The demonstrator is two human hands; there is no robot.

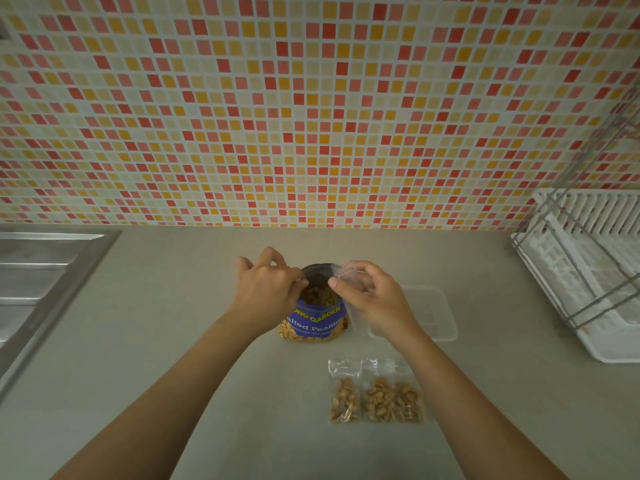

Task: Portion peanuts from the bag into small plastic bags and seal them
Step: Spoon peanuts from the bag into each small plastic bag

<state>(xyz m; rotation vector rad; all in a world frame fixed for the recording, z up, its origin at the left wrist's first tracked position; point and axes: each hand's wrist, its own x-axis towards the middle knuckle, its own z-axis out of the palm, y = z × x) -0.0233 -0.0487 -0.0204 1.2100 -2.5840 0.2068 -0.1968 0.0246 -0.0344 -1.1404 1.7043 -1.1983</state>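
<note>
right grip [374, 299] pinches the top edge of an empty small bag [344, 271]: thumb + index on the zip strip, other fingers curled round it. small bag is clear and limp and hangs down under the grip. it sits just at 3 o'clock of the peanut bag [317, 322]; touching or not, can't tell.

left grip [268, 285] is at the 9 o'clock rim of the peanut bag mouth, fingers curled, tips bunched at the edge. can't tell if it pinches the rim, holds nuts or holds nothing.

peanut bag stands upright mid surface [173, 306], mouth open, blue/yellow print facing the cam. peanuts [317, 296] visible inside, lvl well below the rim.

two filled small bags lie flat on the surface at 5 o'clock of the peanut bag, side by side w/ edges touching:
- left filled bag [344, 398], narrower, fewer nuts.
- right filled bag [393, 400], wider, more nuts.
- zip ends of both point to 12 o'clock. sealed or not, can't tell.

clear plastic container [433, 313] sits at 3 o'clock of the peanut bag, partly behind the right wrist.

white dish rack [581, 271] w/ wire frame is further out at 3 o'clock, at the surface edge. steel sink drainboard [41, 271] is at 9 o'clock, well apart. mosaic tile wall [311, 116] in red/orange/cream runs along 12 o'clock.
</note>
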